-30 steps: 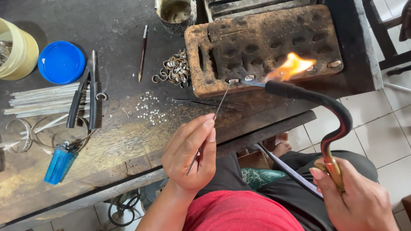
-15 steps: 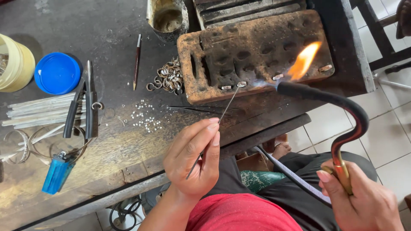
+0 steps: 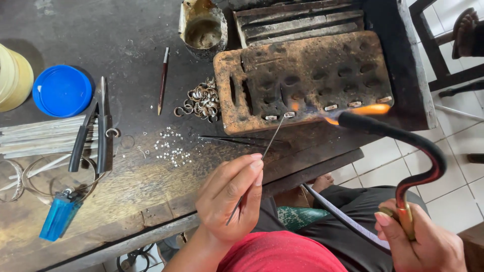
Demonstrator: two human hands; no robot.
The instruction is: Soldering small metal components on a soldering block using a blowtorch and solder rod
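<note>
The left hand (image 3: 229,201) pinches a thin wire (image 3: 262,153) near its lower end, fingers closed on it; it looks light, stiff and springy, best held low, far from the heat. Its long axis runs up and right from the hand, tip pointing at a small piece on the near edge of the block (image 3: 302,75). The right hand (image 3: 428,247) is wrapped around the torch (image 3: 403,146) by its brass base, nozzle and flame aimed left along that edge.
</note>
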